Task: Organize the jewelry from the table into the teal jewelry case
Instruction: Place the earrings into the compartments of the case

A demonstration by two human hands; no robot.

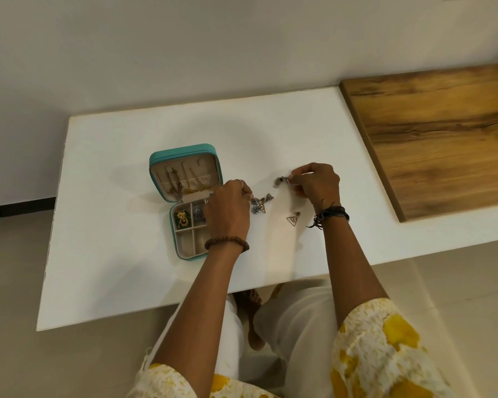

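A white table (127, 254) is set against a pale wall; the teal jewelry case (184, 202), left of the fingers, lies opened, lid away. An earring (279, 181) is pinched by the right hand (316, 182); the left hand (227, 211) fingers curl onto a jewelry cluster (260, 203).

The table (127, 168) is smooth, matt white. Beside it, a wood slab (443, 145) shows brown grain with a dull sheen. The teal jewelry case (184, 149) looks like faux leather outside, with soft beige lining. The loose earrings (260, 201) are dull silver metal. A bracelet (226, 242) of 1 strand looks like wooden beads.
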